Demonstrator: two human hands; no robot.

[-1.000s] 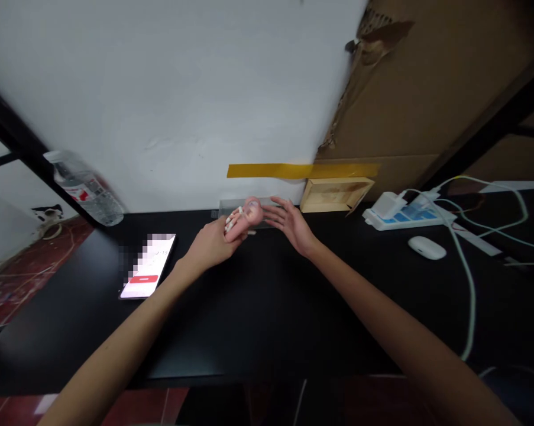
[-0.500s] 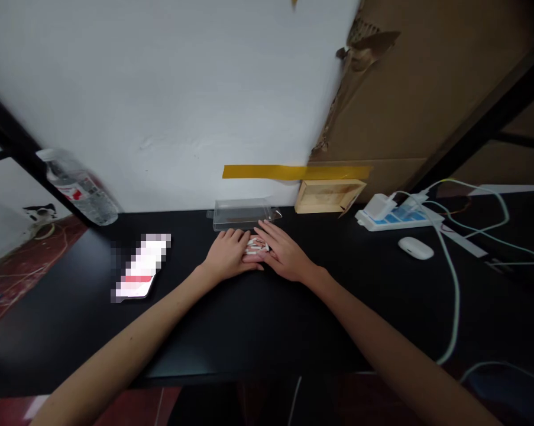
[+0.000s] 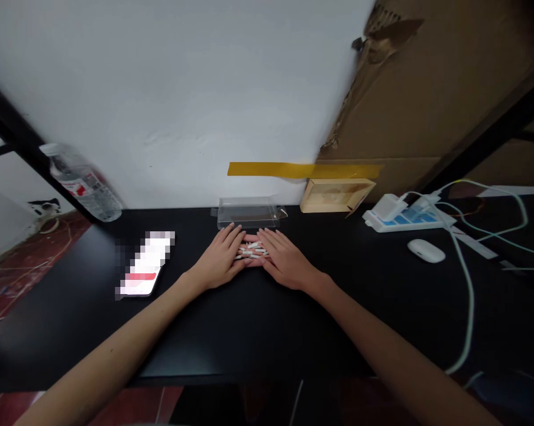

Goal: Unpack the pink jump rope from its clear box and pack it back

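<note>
Several short white sticks (image 3: 251,253) lie in a small heap on the black desk, too small to name exactly. Pinkish edges show above and below them; whether these belong to a flat dish or to other pieces I cannot tell. My left hand (image 3: 220,255) rests palm down against the left side of the heap, fingers stretched forward. On the right side, my right hand (image 3: 288,255) lies flat in the same way, its fingertips touching the heap. Both palms hide the heap's outer parts. Just beyond the fingertips is a clear plastic box (image 3: 248,214).
A phone (image 3: 146,266) with a lit screen lies at left, near a water bottle (image 3: 83,184). Against the wall leans a shallow wooden box (image 3: 336,196). At right are a power strip (image 3: 411,220) with cables and a white mouse (image 3: 426,250).
My hands have drawn a little apart, so more of the white sticks show between them. My left fingers reach further forward. The whole view has shifted slightly.
</note>
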